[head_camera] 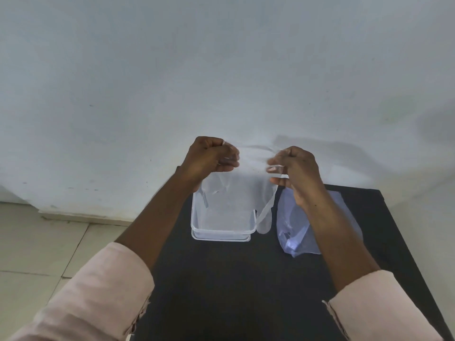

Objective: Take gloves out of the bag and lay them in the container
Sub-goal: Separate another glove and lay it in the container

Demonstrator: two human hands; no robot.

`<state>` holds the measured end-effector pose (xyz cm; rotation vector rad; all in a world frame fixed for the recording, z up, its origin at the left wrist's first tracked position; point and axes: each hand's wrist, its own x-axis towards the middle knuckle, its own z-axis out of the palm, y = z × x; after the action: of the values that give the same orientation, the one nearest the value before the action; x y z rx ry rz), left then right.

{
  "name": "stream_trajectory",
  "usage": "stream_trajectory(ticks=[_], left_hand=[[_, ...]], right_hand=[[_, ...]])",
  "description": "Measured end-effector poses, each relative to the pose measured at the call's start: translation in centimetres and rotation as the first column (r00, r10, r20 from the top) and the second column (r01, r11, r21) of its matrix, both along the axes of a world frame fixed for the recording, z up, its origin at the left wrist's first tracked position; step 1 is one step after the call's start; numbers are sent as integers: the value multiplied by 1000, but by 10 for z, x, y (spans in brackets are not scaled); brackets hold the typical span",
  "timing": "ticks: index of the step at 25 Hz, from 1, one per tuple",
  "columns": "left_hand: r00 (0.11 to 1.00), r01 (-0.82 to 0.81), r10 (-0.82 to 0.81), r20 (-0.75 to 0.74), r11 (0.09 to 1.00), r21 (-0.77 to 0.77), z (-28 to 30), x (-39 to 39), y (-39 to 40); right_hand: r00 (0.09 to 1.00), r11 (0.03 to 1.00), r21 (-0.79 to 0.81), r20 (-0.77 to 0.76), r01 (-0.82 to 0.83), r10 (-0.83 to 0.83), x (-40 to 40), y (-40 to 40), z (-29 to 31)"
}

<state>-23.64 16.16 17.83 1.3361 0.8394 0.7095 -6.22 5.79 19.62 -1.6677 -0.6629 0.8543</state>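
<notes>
A thin see-through plastic glove point(246, 193) hangs stretched between my two hands, cuff up, its fingers dangling over and just right of the container. My left hand point(209, 158) pinches the glove's upper left edge. My right hand point(295, 171) pinches its upper right edge. Below them a clear rectangular container point(221, 236) stands on the black table point(234, 291); what lies inside it is hard to tell through the glove. The bluish translucent bag point(293, 232) lies flat to the container's right, partly hidden by my right forearm.
The black table is small; its right edge point(403, 247) runs close beside the bag and its left edge passes under my left forearm. Beyond it rises a white wall point(221, 70). Pale floor tiles point(37, 242) lie to the left.
</notes>
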Motion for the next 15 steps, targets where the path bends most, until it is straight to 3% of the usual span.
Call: stream_trajectory(ticks=[9, 15], left_hand=[[998, -62, 63, 0, 997, 54, 16, 5, -1], [997, -76, 78, -29, 996, 53, 8, -1, 3]], right_hand=[[973, 993, 80, -210, -83, 98, -6, 7, -18], [993, 990, 140, -116, -22, 39, -4, 4, -21]])
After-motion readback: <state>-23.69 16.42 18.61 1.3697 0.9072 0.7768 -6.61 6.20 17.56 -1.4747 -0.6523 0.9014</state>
